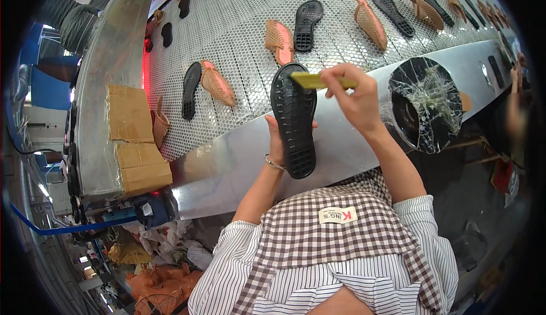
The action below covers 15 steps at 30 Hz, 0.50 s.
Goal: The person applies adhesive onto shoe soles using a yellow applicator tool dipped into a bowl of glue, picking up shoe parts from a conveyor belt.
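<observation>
A black shoe sole (pixel 296 138) stands nearly upright in front of me, its ridged inner face toward me. My left hand (pixel 276 141) grips it from behind, so most of the fingers are hidden. In my right hand (pixel 359 99) is a flat, yellowish-green brush (pixel 311 80), pinched between thumb and fingers. Its far end touches or hovers just over the broad upper part of the sole; the bristles cannot be made out. Just beyond the sole's top lies a tan woven shoe upper (pixel 278 36) with a pink insole, beside another black sole (pixel 308 25).
A mesh conveyor (pixel 250 13) carries several soles and woven uppers. Along its near side runs a metal ledge (pixel 227 173). On the right sits a round black container (pixel 405 113) crusted with clear, stringy film. Cardboard (pixel 136 116) stands at the left, and another person's arm (pixel 515 96) shows far right.
</observation>
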Each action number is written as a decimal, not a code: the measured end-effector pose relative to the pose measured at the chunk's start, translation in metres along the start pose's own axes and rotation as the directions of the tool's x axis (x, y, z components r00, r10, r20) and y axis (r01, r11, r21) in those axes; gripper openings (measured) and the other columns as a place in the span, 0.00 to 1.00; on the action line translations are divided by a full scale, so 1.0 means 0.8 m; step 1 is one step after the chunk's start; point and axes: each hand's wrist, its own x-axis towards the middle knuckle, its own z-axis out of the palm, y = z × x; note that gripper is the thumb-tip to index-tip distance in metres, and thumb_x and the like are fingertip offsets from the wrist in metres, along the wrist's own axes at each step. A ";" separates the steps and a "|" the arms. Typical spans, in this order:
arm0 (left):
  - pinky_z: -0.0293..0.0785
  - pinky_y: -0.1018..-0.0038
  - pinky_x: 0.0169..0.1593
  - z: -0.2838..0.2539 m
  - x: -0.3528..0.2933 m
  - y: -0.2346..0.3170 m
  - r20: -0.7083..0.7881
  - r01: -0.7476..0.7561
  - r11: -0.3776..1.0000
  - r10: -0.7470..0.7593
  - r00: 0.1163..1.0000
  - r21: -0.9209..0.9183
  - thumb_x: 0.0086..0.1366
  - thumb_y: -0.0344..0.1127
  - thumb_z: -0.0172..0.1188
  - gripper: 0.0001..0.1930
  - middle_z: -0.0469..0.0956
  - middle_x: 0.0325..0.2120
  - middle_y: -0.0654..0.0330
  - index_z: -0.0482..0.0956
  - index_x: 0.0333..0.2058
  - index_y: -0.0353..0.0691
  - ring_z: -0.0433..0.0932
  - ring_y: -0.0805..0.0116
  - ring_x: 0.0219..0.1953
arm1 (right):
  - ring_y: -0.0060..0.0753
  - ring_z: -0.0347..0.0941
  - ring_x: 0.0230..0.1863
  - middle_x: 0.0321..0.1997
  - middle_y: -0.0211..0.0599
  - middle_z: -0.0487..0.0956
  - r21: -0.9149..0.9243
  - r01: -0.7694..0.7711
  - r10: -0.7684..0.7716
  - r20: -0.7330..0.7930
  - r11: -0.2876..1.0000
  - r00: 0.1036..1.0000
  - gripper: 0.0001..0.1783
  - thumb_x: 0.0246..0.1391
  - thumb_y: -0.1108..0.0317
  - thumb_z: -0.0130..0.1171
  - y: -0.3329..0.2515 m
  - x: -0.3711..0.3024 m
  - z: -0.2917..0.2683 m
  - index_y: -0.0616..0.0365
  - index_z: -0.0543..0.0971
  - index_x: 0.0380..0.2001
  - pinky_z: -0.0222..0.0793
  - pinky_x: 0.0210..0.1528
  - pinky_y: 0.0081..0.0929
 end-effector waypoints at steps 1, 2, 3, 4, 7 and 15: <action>0.74 0.82 0.29 -0.003 0.003 0.003 -0.005 -0.004 1.000 0.004 1.000 -0.002 0.54 0.81 0.29 0.52 0.78 0.34 0.57 0.70 0.53 0.35 0.76 0.76 0.29 | 0.22 0.77 0.24 0.28 0.34 0.80 0.002 0.000 0.000 0.007 1.000 1.000 0.04 0.55 0.72 0.60 0.000 -0.007 0.001 0.62 0.79 0.31 0.72 0.24 0.22; 0.75 0.81 0.28 -0.006 0.006 0.006 -0.034 0.000 1.000 -0.001 0.999 -0.028 0.56 0.80 0.28 0.50 0.79 0.33 0.57 0.71 0.50 0.35 0.76 0.75 0.28 | 0.24 0.77 0.25 0.29 0.35 0.80 -0.033 0.122 -0.116 0.140 0.992 0.983 0.04 0.52 0.75 0.62 -0.002 -0.014 0.002 0.62 0.79 0.31 0.70 0.24 0.22; 0.75 0.80 0.28 -0.008 0.009 0.009 -0.061 0.003 0.999 -0.006 0.998 -0.054 0.57 0.79 0.28 0.49 0.79 0.32 0.57 0.73 0.48 0.35 0.76 0.74 0.27 | 0.26 0.76 0.26 0.30 0.36 0.79 -0.049 0.247 -0.225 0.274 0.968 0.935 0.05 0.49 0.77 0.64 -0.004 -0.022 0.003 0.62 0.79 0.32 0.69 0.25 0.22; 0.75 0.80 0.28 -0.006 0.009 0.014 -0.065 -0.005 0.999 0.002 0.998 -0.053 0.57 0.79 0.28 0.49 0.79 0.32 0.57 0.73 0.48 0.35 0.76 0.74 0.27 | 0.26 0.76 0.26 0.30 0.36 0.79 -0.044 0.252 -0.230 0.280 0.967 0.932 0.05 0.49 0.77 0.64 -0.008 -0.030 0.003 0.62 0.79 0.32 0.69 0.25 0.22; 0.75 0.79 0.27 -0.015 0.008 0.026 -0.211 -0.049 0.998 0.038 0.977 -0.045 0.59 0.78 0.27 0.47 0.79 0.30 0.57 0.75 0.43 0.35 0.76 0.71 0.24 | 0.33 0.76 0.26 0.29 0.38 0.78 -0.040 0.411 -0.351 0.447 0.911 0.822 0.08 0.44 0.77 0.67 -0.017 -0.052 0.008 0.60 0.80 0.30 0.70 0.26 0.25; 0.74 0.79 0.26 -0.077 0.103 0.129 -0.313 -0.168 0.978 0.200 0.929 0.126 0.66 0.68 0.37 0.35 0.78 0.27 0.60 0.74 0.45 0.39 0.76 0.73 0.25 | 0.26 0.74 0.26 0.31 0.37 0.77 -0.008 0.236 -0.224 0.282 0.972 0.933 0.09 0.46 0.82 0.64 -0.025 -0.043 0.005 0.61 0.81 0.32 0.69 0.25 0.20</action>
